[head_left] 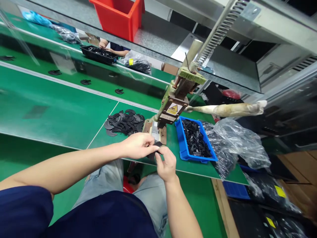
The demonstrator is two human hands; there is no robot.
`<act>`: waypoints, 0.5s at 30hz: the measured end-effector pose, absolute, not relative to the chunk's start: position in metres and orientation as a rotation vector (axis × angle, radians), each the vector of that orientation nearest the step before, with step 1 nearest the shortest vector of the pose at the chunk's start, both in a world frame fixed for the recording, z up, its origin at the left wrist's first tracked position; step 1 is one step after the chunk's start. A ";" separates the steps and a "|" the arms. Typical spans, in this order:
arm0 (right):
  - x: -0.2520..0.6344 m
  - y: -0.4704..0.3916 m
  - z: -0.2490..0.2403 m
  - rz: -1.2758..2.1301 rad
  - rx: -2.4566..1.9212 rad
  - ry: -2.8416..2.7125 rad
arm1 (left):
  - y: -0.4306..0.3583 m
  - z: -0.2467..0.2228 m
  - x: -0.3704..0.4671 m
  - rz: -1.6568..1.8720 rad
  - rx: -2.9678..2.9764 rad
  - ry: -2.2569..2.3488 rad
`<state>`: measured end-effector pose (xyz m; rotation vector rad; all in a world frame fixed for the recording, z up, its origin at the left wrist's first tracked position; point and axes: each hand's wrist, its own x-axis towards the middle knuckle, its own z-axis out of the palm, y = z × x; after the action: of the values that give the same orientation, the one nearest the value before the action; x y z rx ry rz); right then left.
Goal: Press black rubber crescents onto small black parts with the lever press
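Between both hands, just in front of the hand press (173, 107), is a dark curved part (152, 154). My left hand (138, 145) pinches it from the left with thumb and fingers. From the right, my right hand (166, 162) has its fingers closed on the same part near its upper end. The press base (162, 135) sits right beyond my fingertips. A heap of black curved pieces (125, 122) lies left of the press. To the right stands a blue bin (183, 142) full of small black parts.
Clear plastic bags (240, 142) lie right of the blue bin. The press handle (228, 109) sticks out to the right. Several black pieces rest on the green belt (99, 89) behind. Across it, another person's hands (106, 46) are at a black tray (99, 59). A red bin (121, 19) stands overhead.
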<state>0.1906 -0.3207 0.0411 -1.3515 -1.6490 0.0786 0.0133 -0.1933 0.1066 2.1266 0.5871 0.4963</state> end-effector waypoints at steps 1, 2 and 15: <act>0.190 -0.321 0.042 0.063 -1.347 -1.672 | -0.194 0.103 0.015 0.434 2.084 0.591; 0.190 -0.321 0.042 0.050 -1.343 -1.693 | -0.193 0.099 0.017 0.381 2.012 0.597; 0.223 -0.319 0.026 0.026 -1.328 -1.770 | -0.169 0.071 0.006 0.182 1.509 0.416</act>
<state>0.2231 -0.3187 0.0258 -1.3282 -1.7696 0.0260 0.0057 -0.1692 0.0711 1.5091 0.4164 0.1825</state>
